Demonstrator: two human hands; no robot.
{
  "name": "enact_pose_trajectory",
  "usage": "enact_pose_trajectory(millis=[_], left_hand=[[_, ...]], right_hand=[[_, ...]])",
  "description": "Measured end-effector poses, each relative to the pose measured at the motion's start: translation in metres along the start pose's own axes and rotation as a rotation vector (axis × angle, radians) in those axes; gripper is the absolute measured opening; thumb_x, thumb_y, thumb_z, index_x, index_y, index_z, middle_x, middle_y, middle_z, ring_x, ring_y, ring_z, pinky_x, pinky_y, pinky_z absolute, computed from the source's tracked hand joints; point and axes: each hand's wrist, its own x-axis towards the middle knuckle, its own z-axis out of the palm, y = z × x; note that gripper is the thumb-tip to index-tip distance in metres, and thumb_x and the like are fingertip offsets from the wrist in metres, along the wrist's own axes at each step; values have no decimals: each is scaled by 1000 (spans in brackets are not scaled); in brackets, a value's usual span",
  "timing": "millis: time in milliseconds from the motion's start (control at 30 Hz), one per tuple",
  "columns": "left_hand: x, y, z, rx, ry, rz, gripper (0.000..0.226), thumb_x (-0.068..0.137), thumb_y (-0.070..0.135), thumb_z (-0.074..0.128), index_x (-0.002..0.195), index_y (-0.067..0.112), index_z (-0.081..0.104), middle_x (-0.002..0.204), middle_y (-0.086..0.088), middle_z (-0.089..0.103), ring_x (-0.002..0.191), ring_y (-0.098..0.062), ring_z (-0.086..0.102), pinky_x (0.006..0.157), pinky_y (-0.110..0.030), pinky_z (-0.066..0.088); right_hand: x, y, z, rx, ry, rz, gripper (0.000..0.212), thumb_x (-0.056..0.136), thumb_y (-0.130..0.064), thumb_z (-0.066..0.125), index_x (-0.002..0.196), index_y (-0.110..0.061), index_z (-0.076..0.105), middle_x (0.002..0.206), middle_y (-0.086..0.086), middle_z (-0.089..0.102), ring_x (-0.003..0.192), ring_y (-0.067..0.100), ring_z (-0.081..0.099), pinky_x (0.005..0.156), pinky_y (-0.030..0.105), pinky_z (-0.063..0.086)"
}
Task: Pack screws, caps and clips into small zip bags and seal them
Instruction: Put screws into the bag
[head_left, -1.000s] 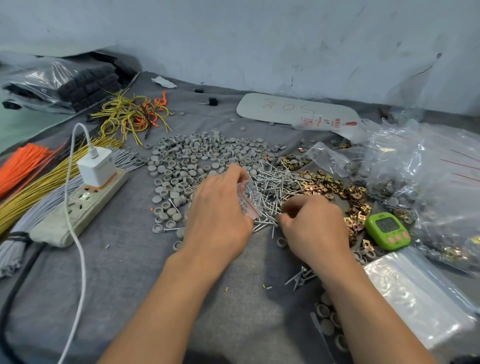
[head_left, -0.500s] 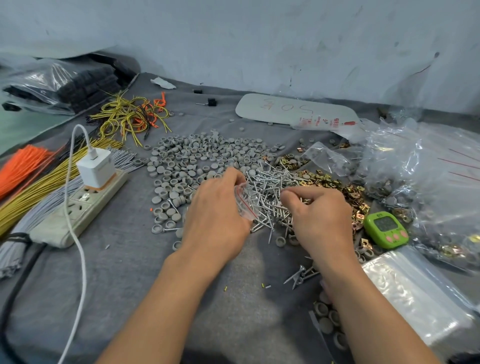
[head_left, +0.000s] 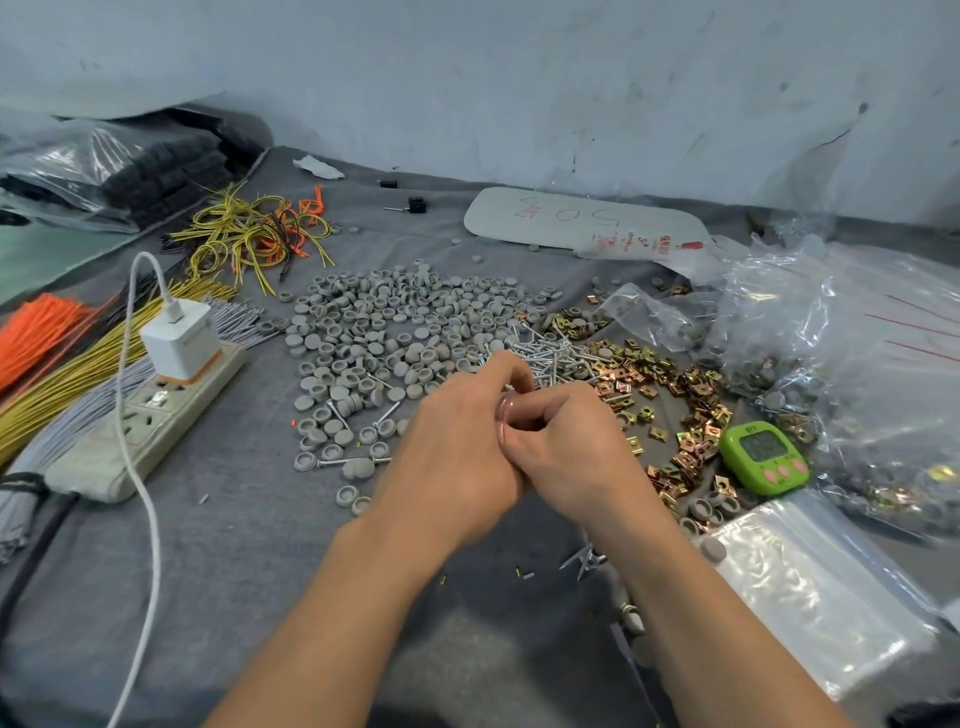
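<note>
In the head view, the left hand (head_left: 457, 447) curls round a small zip bag (head_left: 502, 415), of which only the clear rim with its red strip shows between the hands. The right hand (head_left: 571, 447) meets it with fingers bunched and thumb pinching at the bag's mouth. We cannot tell whether it also carries screws, though one thin metal tip pokes up just above the rim. The hands are touching, held over the near edge of the screws (head_left: 550, 358), with the grey caps (head_left: 395, 322) spread to the left and the brass-coloured clips (head_left: 675, 395) to the right, all loose on the grey tabletop (head_left: 234, 571). We judge that this bag is being filled and is not yet sealed, and we cannot see what it holds. To the right lies a heap of filled bags (head_left: 857, 364), so a fair share of the packing looks done. The three piles are large and a stack of empty zip bags (head_left: 810, 587) waits near the right forearm, so we reckon much more remains. A green timer (head_left: 763, 457) sits beside the clips.
</note>
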Motion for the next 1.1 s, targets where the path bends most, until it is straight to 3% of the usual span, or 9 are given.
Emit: enact_pose_trajectory(millis=[167, 300, 467, 533, 667, 800, 900, 967, 1100], left_hand=[[-4, -5, -1, 25, 30, 50, 50, 69, 21, 73, 104, 44, 47, 91, 9, 62, 83, -8, 56, 66, -28, 45], [-2, -5, -6, 55, 28, 10, 65, 67, 24, 75, 120, 49, 45, 108, 12, 66, 97, -11, 61, 79, -27, 49], [2, -12, -15, 77, -61, -12, 51, 63, 20, 74, 108, 41, 62, 96, 15, 68, 83, -7, 60, 64, -14, 42], [2, -14, -18, 68, -31, -20, 47, 63, 22, 77, 103, 40, 62, 92, 16, 67, 79, -5, 58, 63, -8, 38], [-1, -20, -26, 16, 92, -83, 47, 59, 36, 89, 94, 43, 59, 88, 18, 67, 79, 2, 60, 61, -7, 37], [-4, -26, -33, -9, 176, -125, 51, 57, 40, 95, 96, 39, 63, 92, 22, 66, 92, 14, 56, 68, -2, 37], [-3, -28, -35, 1, 185, -153, 54, 58, 41, 93, 99, 41, 58, 92, 23, 64, 89, 20, 52, 66, -1, 36], [-3, -28, -35, 9, 177, -170, 55, 61, 43, 91, 102, 44, 54, 97, 22, 63, 84, 14, 53, 60, -6, 36], [-4, -30, -32, 35, 139, -181, 58, 67, 42, 90, 104, 47, 46, 103, 22, 59, 86, 12, 50, 64, -7, 31]], right_hand=[[-1, -3, -1, -153, -5, -9, 38, 85, -36, 73, 50, -45, 62, 53, -19, 58, 56, -1, 53, 52, 13, 36], [-3, -4, 1, -114, 55, -51, 23, 86, -44, 72, 66, -33, 70, 56, -11, 60, 57, 10, 51, 54, 22, 35], [-4, -2, 6, -152, 17, -29, 42, 91, -45, 64, 55, -23, 64, 53, -5, 55, 55, 13, 45, 57, 30, 32], [-5, -6, 9, -54, -10, -28, 36, 83, -42, 59, 59, -16, 67, 57, 0, 60, 55, 12, 47, 58, 33, 36], [-2, -11, 2, 318, 125, 58, 24, 76, -20, 68, 85, -35, 84, 77, -12, 78, 77, 10, 74, 72, 34, 60], [-1, 6, -13, -325, 276, 203, 33, 89, -26, 70, 120, -36, 75, 81, -28, 69, 86, -11, 67, 88, 28, 50], [0, 10, -14, -687, 60, 283, 50, 93, -30, 67, 142, -33, 59, 132, -2, 67, 131, 25, 53, 109, 42, 42], [0, 6, -13, -712, 52, 276, 43, 91, -27, 70, 132, -37, 66, 132, -2, 67, 126, 28, 55, 106, 43, 42], [0, 2, -13, -664, 167, 257, 11, 89, -26, 74, 94, -36, 78, 93, -7, 71, 104, 26, 63, 103, 42, 47]])
